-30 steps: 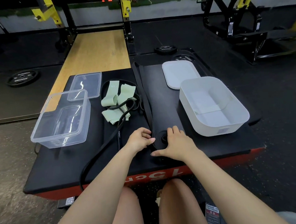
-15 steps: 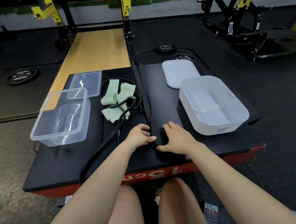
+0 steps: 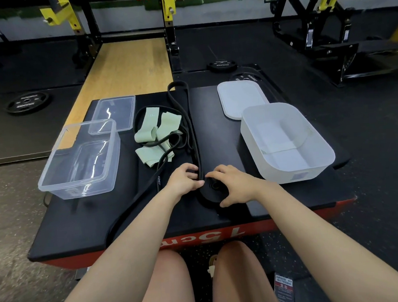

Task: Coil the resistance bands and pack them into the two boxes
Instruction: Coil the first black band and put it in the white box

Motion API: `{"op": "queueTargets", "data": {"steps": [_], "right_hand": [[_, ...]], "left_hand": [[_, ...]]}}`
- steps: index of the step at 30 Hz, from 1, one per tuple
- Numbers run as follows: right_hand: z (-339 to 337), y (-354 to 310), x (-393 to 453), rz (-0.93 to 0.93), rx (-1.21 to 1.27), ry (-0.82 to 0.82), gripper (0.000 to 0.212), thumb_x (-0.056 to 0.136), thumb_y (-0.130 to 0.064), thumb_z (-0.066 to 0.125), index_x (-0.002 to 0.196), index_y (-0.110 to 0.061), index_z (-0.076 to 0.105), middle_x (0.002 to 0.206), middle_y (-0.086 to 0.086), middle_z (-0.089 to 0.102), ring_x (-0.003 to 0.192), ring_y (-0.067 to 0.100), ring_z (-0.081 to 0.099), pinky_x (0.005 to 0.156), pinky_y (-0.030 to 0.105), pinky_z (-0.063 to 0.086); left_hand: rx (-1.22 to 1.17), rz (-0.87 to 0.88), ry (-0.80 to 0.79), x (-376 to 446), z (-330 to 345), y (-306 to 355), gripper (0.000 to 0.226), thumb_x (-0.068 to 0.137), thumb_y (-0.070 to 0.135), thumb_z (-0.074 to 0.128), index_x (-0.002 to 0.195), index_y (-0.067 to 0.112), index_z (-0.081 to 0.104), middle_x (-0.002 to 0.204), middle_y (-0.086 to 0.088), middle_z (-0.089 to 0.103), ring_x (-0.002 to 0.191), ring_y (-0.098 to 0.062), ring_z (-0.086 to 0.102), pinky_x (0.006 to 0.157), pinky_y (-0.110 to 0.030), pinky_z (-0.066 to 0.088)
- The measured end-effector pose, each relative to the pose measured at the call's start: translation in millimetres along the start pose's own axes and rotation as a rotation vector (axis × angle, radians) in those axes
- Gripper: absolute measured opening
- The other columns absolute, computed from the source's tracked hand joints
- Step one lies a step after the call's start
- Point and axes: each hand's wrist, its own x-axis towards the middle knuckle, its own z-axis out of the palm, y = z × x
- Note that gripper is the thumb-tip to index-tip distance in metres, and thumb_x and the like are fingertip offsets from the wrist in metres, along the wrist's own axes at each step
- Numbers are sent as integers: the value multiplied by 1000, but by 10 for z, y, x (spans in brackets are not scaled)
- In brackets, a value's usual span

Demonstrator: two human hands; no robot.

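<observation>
A wide black resistance band (image 3: pixel 193 127) runs from the platform's far edge toward me and ends in a flat coil (image 3: pixel 211 191) near the front. My left hand (image 3: pixel 183 180) pinches the band just left of the coil. My right hand (image 3: pixel 234 183) rests on the coil's right side, fingers curled over it. Pale green bands (image 3: pixel 158 134) lie tangled with a thin black band (image 3: pixel 149 189) in the middle. A clear box (image 3: pixel 53 175) stands at the left and a white box (image 3: pixel 320 147) at the right, both without bands inside.
The black platform (image 3: pixel 80 222) has a red front edge. A clear lid (image 3: pixel 115 112) lies behind the clear box, a white lid (image 3: pixel 239 98) behind the white box. Weight plates (image 3: pixel 26 102) and yellow racks stand on the floor around.
The coil has grown a little as both hands turned it. The band's far end has slid slightly toward me.
</observation>
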Motion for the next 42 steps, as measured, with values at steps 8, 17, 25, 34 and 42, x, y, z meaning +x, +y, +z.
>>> {"op": "queueTargets", "data": {"steps": [8, 17, 25, 34, 42], "right_hand": [[-52, 5, 109, -56, 14, -46, 95, 70, -20, 81, 146, -17, 24, 149, -1, 31, 133, 20, 30, 109, 32, 32], [16, 34, -18, 96, 185, 59, 100, 66, -29, 86, 145, -23, 24, 144, -5, 26, 127, 20, 42, 102, 35, 41], [183, -180, -166, 322, 143, 221, 97, 62, -67, 73, 134, -13, 36, 126, 2, 38, 119, 22, 46, 94, 37, 46], [314, -383, -52, 419, -73, 311, 84, 77, -72, 53, 131, -10, 38, 133, 6, 37, 123, 24, 41, 87, 35, 44], [272, -325, -52, 346, -31, 311, 75, 78, -65, 58, 128, -12, 41, 127, 4, 40, 118, 22, 44, 85, 34, 45]], "left_hand": [[136, 36, -195, -44, -147, -1, 47, 88, 4, 62, 132, 14, 52, 108, 1, 55, 84, -6, 56, 73, -15, 46], [243, 95, -109, -19, -54, -35, 45, 89, 4, 61, 132, 13, 53, 96, 0, 50, 70, -4, 48, 64, -6, 42], [283, 109, -45, -4, -47, -76, 45, 86, 10, 65, 130, 13, 56, 83, 5, 49, 71, -7, 47, 74, -13, 40], [204, 82, 17, -47, 6, -108, 41, 86, 8, 65, 126, 13, 59, 86, 5, 50, 86, -12, 48, 81, -18, 39], [124, 56, 11, -98, 29, -85, 38, 86, 5, 64, 124, 11, 60, 108, 0, 56, 99, -17, 53, 88, -21, 39]]}}
